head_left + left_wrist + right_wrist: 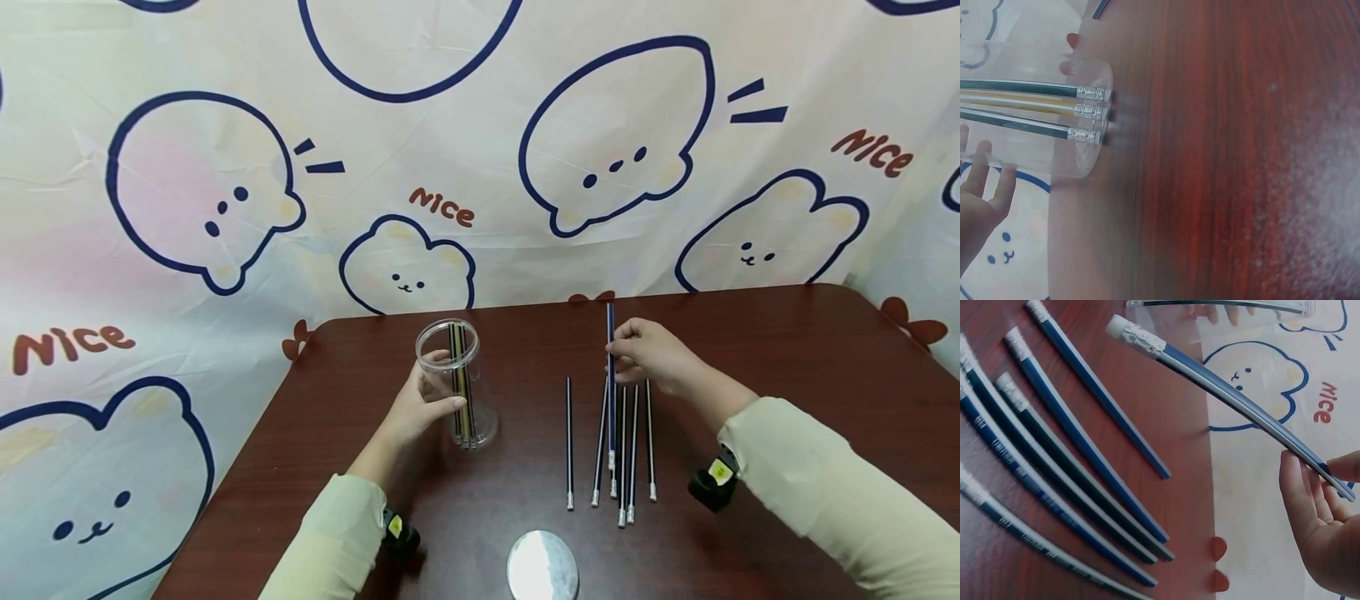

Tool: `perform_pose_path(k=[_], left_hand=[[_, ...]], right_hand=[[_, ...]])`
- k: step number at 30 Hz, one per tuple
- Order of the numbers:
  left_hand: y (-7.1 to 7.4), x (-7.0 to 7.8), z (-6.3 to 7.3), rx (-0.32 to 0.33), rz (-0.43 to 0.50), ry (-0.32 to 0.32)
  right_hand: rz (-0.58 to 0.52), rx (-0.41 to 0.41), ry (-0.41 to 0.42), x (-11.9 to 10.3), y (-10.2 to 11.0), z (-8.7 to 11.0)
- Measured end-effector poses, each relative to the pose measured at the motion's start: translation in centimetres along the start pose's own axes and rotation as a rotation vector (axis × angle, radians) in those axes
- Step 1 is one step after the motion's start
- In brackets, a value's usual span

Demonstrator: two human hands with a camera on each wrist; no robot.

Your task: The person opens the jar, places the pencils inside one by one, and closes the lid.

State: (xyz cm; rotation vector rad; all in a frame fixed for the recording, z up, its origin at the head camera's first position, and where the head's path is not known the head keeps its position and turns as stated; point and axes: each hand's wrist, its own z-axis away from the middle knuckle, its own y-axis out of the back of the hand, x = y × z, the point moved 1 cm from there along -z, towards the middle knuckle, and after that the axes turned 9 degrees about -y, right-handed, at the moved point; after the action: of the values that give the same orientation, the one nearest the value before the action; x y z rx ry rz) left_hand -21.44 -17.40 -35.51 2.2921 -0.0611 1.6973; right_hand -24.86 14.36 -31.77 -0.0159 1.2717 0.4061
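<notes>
My left hand (418, 407) is around a clear plastic jar (483, 421), which stands upright on the table. Inside it are a few pencils (461, 383); the left wrist view shows dark green and yellow ones (1029, 103) with silver ferrules at the jar's bottom. To the right, my right hand (654, 357) pinches a blue striped pencil (1235, 403) between thumb and fingers, its white eraser end pointing down. It is held over several loose blue and dark green pencils (1079, 425), which lie roughly side by side on the table with their eraser ends toward me.
A round, shiny disc (542, 567) lies near the front of the dark brown wooden table (517, 483). Behind the table's far edge hangs a pale cloth (495, 250) printed with cartoon bears. Both wrists carry small black cameras (714, 483).
</notes>
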Motion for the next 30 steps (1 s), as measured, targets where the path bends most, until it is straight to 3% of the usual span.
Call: perform_pose_path(k=[2, 9, 14, 22, 30], left_hand=[[0.0, 0.0, 0.0, 0.000, 0.007, -0.003], [0.7, -2.4, -0.5, -0.004, 0.011, -0.001], [0.7, -2.1, -0.4, -0.002, -0.001, 0.002], [0.1, -0.1, 0.1, -0.002, -0.021, 0.008], [0.6, -2.0, -0.4, 0.006, -0.006, -0.001]], right_hand=[[-0.005, 0.007, 0.006, -0.5, -0.3, -0.1], [-0.030, 0.010, 0.023, -2.7, -1.3, -0.7], [-0.069, 0.002, 0.045, -4.6, -2.2, -0.9], [-0.175, 0.000, 0.098, -7.3, -3.3, -1.2], [-0.259, 0.083, 0.132, -9.9, -4.3, -1.8]])
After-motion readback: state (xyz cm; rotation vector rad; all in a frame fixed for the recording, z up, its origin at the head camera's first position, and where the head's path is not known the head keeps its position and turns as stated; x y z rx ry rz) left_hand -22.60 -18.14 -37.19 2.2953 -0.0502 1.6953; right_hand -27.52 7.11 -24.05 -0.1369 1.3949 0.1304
